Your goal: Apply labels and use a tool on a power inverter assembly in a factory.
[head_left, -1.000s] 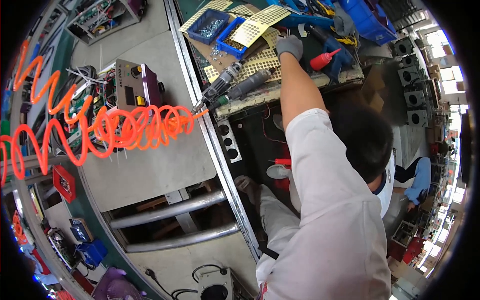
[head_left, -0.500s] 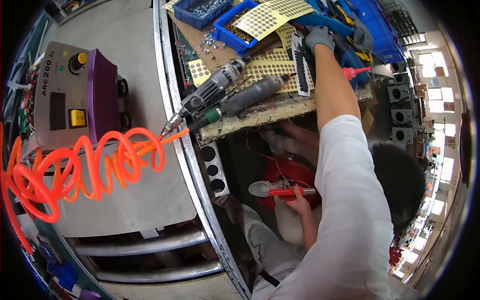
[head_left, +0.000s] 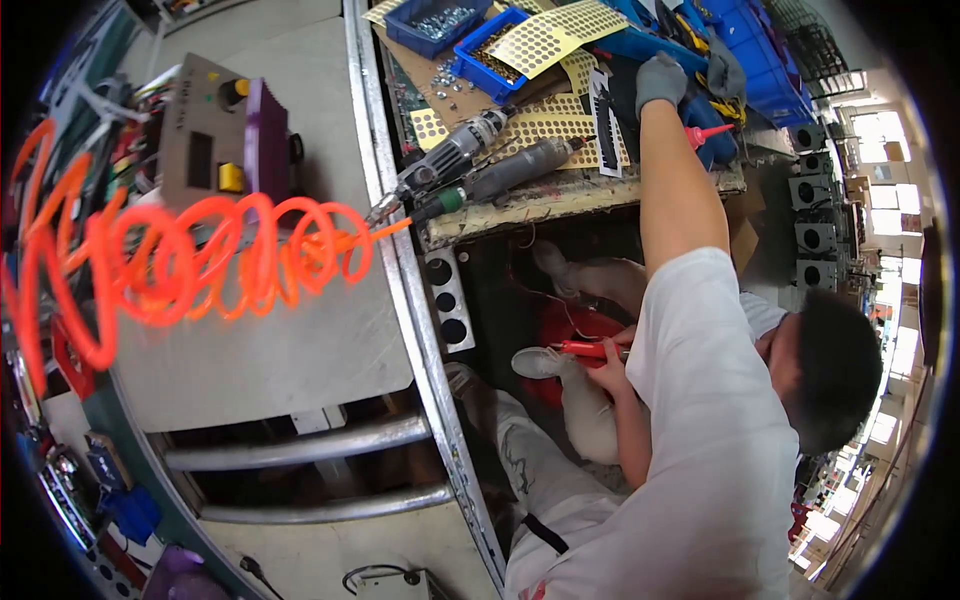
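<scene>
My right hand (head_left: 661, 82), in a grey glove, reaches over the far bench among the tools, beside the blue tool tray (head_left: 632, 45). Its fingers look curled in, and what they hold, if anything, is hidden. A limp grey glove-like shape (head_left: 725, 75) lies right of it, near yellow-and-black hand tools. Left of my wrist is a black-and-white strip (head_left: 604, 125) on yellow sheets of round stickers (head_left: 560, 35). Closer to the bench edge lie two air tools, a silver one (head_left: 455, 150) and a grey one with a green collar (head_left: 520, 170). My left hand is out of view.
A co-worker (head_left: 835, 370) crouches or sits low at right, holding a red tool (head_left: 590, 349). Blue bins (head_left: 430, 38) of small hardware stand on the bench. An orange coiled hose (head_left: 240, 255) stretches past a grey-and-purple welding machine (head_left: 215, 140) at left. Metal rollers (head_left: 300, 445) lie below.
The view has shifted, so the bench sits farther right and the welding machine higher. My right hand's fingers look more curled. The co-worker's red tool is higher, with a second hand at it.
</scene>
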Tool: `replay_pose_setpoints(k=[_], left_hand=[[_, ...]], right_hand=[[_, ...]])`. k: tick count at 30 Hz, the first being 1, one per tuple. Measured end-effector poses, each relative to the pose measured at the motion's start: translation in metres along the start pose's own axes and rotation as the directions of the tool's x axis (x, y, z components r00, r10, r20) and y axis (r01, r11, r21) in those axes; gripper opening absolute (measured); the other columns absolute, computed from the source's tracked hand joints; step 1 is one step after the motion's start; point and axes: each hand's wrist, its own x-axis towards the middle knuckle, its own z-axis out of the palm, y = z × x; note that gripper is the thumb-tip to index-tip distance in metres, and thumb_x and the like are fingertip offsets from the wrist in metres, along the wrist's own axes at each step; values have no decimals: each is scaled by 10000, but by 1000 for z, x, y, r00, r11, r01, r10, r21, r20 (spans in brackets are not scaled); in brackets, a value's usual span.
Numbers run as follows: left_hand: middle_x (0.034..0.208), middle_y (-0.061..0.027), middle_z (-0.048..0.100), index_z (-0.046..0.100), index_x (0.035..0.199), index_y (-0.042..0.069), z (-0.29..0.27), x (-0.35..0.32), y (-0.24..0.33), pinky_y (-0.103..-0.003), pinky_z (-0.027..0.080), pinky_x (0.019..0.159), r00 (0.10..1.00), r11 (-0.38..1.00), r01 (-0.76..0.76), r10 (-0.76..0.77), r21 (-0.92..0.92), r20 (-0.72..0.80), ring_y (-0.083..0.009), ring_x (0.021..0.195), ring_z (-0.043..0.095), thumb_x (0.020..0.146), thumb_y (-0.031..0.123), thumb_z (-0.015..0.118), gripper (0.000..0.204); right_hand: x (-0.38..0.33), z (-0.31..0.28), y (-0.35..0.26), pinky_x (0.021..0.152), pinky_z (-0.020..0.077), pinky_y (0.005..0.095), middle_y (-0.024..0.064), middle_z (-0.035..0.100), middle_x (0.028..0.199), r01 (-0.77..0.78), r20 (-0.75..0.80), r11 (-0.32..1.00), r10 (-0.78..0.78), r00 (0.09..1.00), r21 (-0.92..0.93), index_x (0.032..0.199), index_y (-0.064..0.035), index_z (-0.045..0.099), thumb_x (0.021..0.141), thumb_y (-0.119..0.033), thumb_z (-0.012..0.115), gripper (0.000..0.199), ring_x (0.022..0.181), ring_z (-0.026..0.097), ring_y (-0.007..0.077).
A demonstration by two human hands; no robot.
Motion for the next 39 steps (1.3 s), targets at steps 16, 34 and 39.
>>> replay_pose_setpoints(k=[16,34,39], left_hand=[[1216,-195,531,564,1178,-13,-68,-43,-19,-478,275,1059,936,951,-191,102,-242,-337,-327,1144,505,843,379,583,515],[831,-51,570,570,1051,13,-105,-299,-259,-330,491,779,703,539,222,-666,-812,-250,-188,776,603,865,140,584,226],[1259,-250,509,678,949,39,-43,-313,-248,-272,477,779,814,707,107,-466,-699,-347,-239,790,619,789,121,659,181]], right_hand=[[-551,-464,-65,763,519,335,171,536,1229,-960,223,196,-945,-240,-201,1416,-92,343,719,-10,553,733,956,594,227],[-706,-469,-8,797,464,288,109,659,1000,293,-79,-48,-992,96,955,1123,-12,614,914,-173,503,287,900,598,180],[-704,-438,-79,835,444,274,68,637,1006,383,173,69,-954,-245,921,1101,37,620,943,-309,513,395,929,562,131]])
